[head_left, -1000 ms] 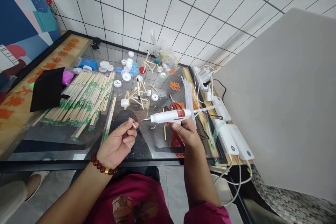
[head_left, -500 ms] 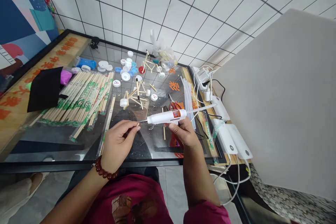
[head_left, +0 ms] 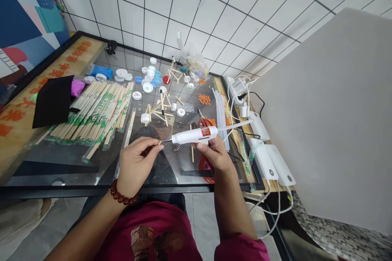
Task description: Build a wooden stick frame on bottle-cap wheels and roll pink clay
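Smooth plastic glue gun [head_left: 194, 135], glossy glass tabletop [head_left: 171, 165]

Hands [head_left: 134, 167] closer, stick [head_left: 159, 142] now at nozzle [head_left: 167, 140]

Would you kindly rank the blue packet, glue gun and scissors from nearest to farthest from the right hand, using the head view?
1. Glue gun, held in the right hand.
2. Scissors, just beyond it.
3. Blue packet, at back left.

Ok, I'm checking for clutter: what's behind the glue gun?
Red-handled scissors and a wooden stick show past the glue gun; what its body and the right hand cover cannot be seen.
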The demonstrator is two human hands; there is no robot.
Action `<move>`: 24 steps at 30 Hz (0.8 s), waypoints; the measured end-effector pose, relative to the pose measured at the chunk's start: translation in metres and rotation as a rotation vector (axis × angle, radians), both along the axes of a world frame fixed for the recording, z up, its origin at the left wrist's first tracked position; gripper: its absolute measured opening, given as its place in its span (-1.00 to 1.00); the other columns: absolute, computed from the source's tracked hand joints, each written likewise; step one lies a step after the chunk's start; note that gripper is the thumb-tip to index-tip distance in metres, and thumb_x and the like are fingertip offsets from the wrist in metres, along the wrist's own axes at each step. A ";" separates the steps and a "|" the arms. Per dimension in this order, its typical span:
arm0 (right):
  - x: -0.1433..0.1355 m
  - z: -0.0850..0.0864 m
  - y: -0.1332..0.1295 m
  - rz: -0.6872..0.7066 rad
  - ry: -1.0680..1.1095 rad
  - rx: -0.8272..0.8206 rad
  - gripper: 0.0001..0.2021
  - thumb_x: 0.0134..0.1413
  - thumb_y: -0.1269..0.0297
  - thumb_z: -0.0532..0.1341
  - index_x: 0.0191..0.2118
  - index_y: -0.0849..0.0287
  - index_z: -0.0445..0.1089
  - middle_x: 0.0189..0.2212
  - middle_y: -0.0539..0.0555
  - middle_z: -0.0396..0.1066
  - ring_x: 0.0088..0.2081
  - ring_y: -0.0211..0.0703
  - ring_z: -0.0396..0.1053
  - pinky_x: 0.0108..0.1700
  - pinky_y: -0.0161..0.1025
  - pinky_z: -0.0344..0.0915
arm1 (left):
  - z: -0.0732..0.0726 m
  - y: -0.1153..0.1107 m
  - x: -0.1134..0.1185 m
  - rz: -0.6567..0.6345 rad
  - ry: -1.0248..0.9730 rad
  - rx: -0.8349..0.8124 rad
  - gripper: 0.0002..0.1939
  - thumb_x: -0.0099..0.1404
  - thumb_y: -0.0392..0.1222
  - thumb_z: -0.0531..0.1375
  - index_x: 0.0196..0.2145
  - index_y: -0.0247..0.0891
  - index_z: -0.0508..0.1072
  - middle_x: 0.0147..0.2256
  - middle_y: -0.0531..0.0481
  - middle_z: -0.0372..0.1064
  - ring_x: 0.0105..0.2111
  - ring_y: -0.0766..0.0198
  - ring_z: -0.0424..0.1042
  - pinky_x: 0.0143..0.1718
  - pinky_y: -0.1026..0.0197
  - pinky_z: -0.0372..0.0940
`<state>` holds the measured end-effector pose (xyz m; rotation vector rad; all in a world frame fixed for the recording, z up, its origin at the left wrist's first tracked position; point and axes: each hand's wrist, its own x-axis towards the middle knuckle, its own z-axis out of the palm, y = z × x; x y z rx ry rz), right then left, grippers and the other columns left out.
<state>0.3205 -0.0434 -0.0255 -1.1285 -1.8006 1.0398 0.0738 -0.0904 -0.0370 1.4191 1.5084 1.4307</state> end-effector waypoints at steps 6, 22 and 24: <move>0.001 -0.004 0.002 0.028 -0.010 -0.009 -0.51 0.18 -0.27 0.25 -0.47 0.08 0.38 -0.51 0.02 0.30 -0.43 -0.11 0.24 -0.32 -0.17 0.19 | 0.000 -0.001 0.000 -0.001 0.021 0.011 -0.96 0.24 -0.18 0.39 -0.37 -0.13 0.66 -0.36 0.04 0.61 -0.39 0.30 0.50 -0.34 0.29 0.35; 0.002 -0.008 0.004 0.071 -0.027 0.055 -0.53 0.26 -0.21 0.22 -0.43 0.11 0.35 -0.52 -0.03 0.25 -0.44 -0.17 0.19 -0.33 -0.21 0.15 | -0.004 0.001 -0.001 0.001 0.047 0.068 -0.97 0.22 -0.23 0.38 -0.39 -0.17 0.65 -0.39 0.07 0.60 -0.47 0.37 0.47 -0.35 0.34 0.38; 0.002 -0.008 0.004 0.063 -0.028 0.059 -0.54 0.25 -0.20 0.23 -0.42 0.11 0.36 -0.51 -0.02 0.26 -0.44 -0.16 0.20 -0.33 -0.21 0.15 | -0.004 0.001 -0.001 0.005 0.048 0.072 -0.97 0.22 -0.23 0.38 -0.39 -0.17 0.65 -0.39 0.07 0.60 -0.47 0.38 0.47 -0.36 0.35 0.38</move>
